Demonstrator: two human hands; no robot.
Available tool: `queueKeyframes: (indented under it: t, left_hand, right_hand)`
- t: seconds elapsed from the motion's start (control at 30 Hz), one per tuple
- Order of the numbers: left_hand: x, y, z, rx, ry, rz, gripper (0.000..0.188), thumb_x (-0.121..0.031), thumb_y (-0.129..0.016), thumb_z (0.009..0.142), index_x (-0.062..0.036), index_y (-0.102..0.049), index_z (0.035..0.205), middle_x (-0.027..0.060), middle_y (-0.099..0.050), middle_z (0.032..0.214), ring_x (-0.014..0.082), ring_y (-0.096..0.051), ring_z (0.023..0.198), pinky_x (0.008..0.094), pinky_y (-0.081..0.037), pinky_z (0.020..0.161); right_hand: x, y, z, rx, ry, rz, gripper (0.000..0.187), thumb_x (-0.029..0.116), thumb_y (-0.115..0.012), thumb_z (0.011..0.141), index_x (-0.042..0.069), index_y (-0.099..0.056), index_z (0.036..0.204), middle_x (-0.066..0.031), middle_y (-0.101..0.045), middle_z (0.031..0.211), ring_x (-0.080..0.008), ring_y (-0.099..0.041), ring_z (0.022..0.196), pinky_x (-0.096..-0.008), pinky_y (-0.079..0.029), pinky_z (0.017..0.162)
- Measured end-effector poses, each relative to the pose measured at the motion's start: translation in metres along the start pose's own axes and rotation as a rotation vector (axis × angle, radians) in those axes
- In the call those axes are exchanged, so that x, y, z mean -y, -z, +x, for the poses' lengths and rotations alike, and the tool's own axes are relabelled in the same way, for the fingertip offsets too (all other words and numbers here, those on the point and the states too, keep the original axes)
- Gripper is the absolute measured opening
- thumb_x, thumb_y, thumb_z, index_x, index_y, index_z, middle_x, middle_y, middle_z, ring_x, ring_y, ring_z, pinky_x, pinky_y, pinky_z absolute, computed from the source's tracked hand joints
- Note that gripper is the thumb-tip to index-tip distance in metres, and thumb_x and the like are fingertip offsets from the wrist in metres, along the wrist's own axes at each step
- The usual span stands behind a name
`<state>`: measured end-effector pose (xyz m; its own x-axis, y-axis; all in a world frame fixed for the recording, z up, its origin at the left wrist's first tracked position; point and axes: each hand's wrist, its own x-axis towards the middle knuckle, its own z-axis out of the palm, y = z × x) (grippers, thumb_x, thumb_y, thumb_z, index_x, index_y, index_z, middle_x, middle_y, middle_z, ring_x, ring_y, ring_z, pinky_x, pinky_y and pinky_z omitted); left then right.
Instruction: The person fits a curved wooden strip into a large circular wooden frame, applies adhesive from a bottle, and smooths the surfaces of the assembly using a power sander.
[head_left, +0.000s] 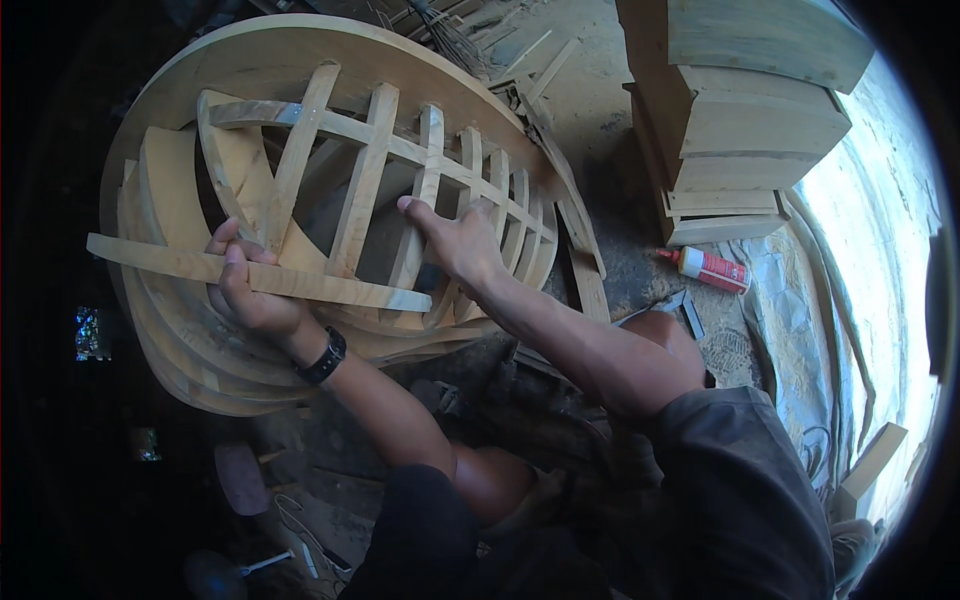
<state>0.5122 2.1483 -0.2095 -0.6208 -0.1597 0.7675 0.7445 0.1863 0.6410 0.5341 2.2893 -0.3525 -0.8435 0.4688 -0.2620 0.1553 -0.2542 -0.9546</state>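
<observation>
A large curved wooden frame (385, 150) lies in front of me, with several slats crossed by a bent rail. My left hand (250, 290) is closed around a loose, gently curved wooden strip (330, 287), which lies across the near side of the frame. A dark watch (325, 357) is on that wrist. Farther right, my right hand (462, 245) grips the frame at one of its middle slats (428, 165). Its thumb lies toward the left of the slat; the other fingers are partly hidden among the slats.
A stacked wooden cabinet (755, 120) stands at the far right. Below it, a red and white glue bottle (714, 270) lies on its side by a plastic sheet (785, 330). Wood offcuts (545, 70) litter the floor behind the frame. A hammer-like tool (268, 562) lies at lower left.
</observation>
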Motion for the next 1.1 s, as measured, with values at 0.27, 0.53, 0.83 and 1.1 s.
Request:
queueKeyframes:
  t: [0.27,0.53,0.83,1.1]
  left_hand:
    - [0.000,0.003,0.001,0.026,-0.018,0.009,0.033,-0.022,-0.045,0.089,0.0064,-0.061,0.095,0.0021,-0.042,0.062,0.0145,-0.047,0.067,0.0357,-0.042,0.093]
    - [-0.003,-0.001,-0.002,0.009,-0.009,0.015,0.030,-0.022,-0.045,0.089,0.0042,-0.060,0.087,0.0025,-0.043,0.062,0.0145,-0.048,0.067,0.0362,-0.042,0.093]
    - [0.000,0.004,0.001,-0.007,0.018,-0.067,0.042,-0.026,-0.049,0.085,0.0077,-0.063,0.105,0.0010,-0.043,0.060,0.0122,-0.042,0.062,0.0299,-0.039,0.074]
    - [-0.003,0.003,0.002,0.092,0.039,-0.105,0.045,-0.026,-0.050,0.084,0.0099,-0.062,0.108,0.0023,-0.046,0.060,0.0129,-0.045,0.064,0.0317,-0.039,0.081]
  right_hand:
    - [0.007,0.011,0.001,0.215,-0.104,0.034,0.124,0.064,-0.074,0.070,-0.030,-0.018,0.130,-0.0460,-0.042,0.129,-0.0463,-0.052,0.123,-0.0384,-0.044,0.105]
    - [0.010,0.015,0.003,0.239,-0.094,-0.018,0.127,0.067,-0.071,0.071,-0.032,-0.017,0.129,-0.0468,-0.046,0.126,-0.0452,-0.057,0.118,-0.0377,-0.046,0.102]
    - [0.046,0.061,0.015,0.622,0.029,-0.566,0.105,0.079,-0.044,0.086,-0.020,-0.049,0.124,-0.0349,-0.065,0.103,-0.0422,-0.065,0.105,-0.0444,-0.053,0.090]
    - [0.035,0.089,0.067,0.051,0.541,-0.822,0.051,0.010,-0.050,0.088,0.014,-0.049,0.139,-0.0246,-0.067,0.103,-0.0401,-0.065,0.099,-0.0511,-0.051,0.088]
